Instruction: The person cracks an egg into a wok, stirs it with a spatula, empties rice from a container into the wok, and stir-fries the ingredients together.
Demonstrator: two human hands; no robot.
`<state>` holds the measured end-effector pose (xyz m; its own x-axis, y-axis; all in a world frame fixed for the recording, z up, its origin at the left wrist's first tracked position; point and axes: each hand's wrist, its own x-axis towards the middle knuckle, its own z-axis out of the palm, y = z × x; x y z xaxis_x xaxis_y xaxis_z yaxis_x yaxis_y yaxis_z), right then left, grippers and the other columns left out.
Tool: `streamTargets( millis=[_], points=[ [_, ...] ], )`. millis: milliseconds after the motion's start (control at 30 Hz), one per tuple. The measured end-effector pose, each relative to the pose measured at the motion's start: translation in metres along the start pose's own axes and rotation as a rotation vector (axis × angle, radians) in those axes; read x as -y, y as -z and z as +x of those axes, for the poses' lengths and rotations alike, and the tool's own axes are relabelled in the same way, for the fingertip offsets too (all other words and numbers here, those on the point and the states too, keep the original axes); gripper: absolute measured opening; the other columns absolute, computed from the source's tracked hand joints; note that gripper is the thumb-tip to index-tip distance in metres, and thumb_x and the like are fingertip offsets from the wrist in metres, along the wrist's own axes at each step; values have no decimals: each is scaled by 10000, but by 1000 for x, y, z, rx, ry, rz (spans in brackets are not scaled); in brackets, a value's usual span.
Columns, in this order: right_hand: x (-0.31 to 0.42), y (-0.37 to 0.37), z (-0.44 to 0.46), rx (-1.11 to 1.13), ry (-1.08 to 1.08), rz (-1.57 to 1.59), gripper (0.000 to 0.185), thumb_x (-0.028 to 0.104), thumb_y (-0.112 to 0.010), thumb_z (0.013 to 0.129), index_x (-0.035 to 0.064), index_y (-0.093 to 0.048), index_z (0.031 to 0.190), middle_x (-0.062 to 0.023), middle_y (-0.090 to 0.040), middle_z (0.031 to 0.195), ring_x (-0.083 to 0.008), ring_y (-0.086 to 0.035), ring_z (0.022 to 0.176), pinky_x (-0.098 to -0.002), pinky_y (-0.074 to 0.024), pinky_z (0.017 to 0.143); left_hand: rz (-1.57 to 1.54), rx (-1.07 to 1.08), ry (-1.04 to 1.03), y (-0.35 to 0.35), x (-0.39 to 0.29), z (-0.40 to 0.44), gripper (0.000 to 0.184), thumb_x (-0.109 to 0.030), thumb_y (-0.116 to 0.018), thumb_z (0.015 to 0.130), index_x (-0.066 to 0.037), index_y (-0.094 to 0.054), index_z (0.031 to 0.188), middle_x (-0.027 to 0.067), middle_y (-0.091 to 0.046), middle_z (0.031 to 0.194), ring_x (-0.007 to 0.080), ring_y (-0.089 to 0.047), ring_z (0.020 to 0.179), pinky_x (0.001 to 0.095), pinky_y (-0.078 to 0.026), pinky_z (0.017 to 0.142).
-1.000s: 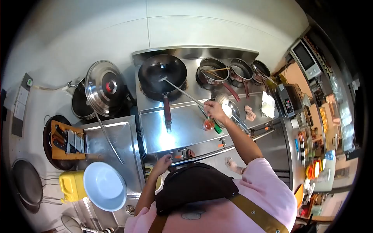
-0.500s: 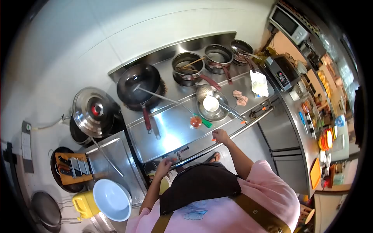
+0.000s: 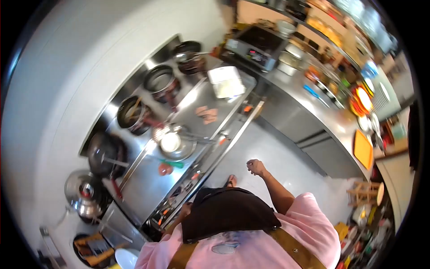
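My right hand [image 3: 255, 167] hangs over the grey floor, right of the stove's front rail, its fingers curled together; whether anything is in them is too small to tell. Beside the dark apron, low at the stove front, my left hand [image 3: 185, 209] is mostly hidden and blurred. A wok [image 3: 106, 154] with a ladle in it sits on the stove. On the steel top are a white bowl [image 3: 170, 142] in a metal dish, a small red container [image 3: 165, 169] by a green-handled tool, a crumpled cloth [image 3: 206, 115] and an open white box [image 3: 226, 82].
Three small pots line the stove's back, one being a black pot [image 3: 160, 81]. A steel counter [image 3: 309, 107] along the right holds an appliance [image 3: 256, 47], a blue-handled tool and an orange tray [image 3: 363, 149]. A wooden stool [image 3: 365, 193] stands at the right.
The view has swung right, toward the counter. My right hand has left the ladle handle and drawn back from the stove, now over the floor. My left hand is now mostly hidden near the apron.
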<state>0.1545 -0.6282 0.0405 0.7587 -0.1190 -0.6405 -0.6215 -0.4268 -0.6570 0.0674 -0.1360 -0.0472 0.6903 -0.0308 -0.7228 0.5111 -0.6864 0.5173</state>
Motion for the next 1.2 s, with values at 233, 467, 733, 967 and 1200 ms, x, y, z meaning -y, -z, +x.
streamTargets(
  millis=[233,467,733,967,1200],
  points=[
    [-68,96,-39,-257,-163,425,342,195,-547,903,-16,-639,1155,-133,-696,843,-170,-631,611,-293,-517,496,186,293,-56,-21,-133,69,360,-336,-622,863,-17,-693,1014,185,-699,972,320,-675,891,410,-515,805],
    [-82,180,-7,-322,-198,650,296,208,-567,922,16,-642,1134,-96,-680,869,-158,-611,631,-296,-498,521,284,449,-103,-75,-257,155,340,-339,-620,854,-29,-683,979,183,-693,946,334,-670,876,440,-513,782],
    [-25,416,44,-592,25,590,320,163,-559,917,-11,-627,1177,-85,-681,870,-147,-614,657,-278,-496,541,264,460,-168,-144,-428,239,319,-343,-618,843,-43,-671,938,182,-685,917,350,-663,858,475,-510,756],
    [45,625,93,-917,395,592,297,138,-609,898,8,-642,1163,-47,-669,818,-93,-567,618,-234,-463,528,97,399,-248,-180,-554,263,303,-347,-616,834,-55,-660,902,180,-678,892,364,-658,843,505,-508,733],
    [125,868,196,-1260,512,62,327,166,-616,820,27,-675,1109,-192,-709,878,-307,-702,821,-394,-533,766,-70,174,-134,-209,-575,247,288,-350,-614,825,-68,-650,867,179,-672,866,378,-652,828,535,-506,710]
  ],
)
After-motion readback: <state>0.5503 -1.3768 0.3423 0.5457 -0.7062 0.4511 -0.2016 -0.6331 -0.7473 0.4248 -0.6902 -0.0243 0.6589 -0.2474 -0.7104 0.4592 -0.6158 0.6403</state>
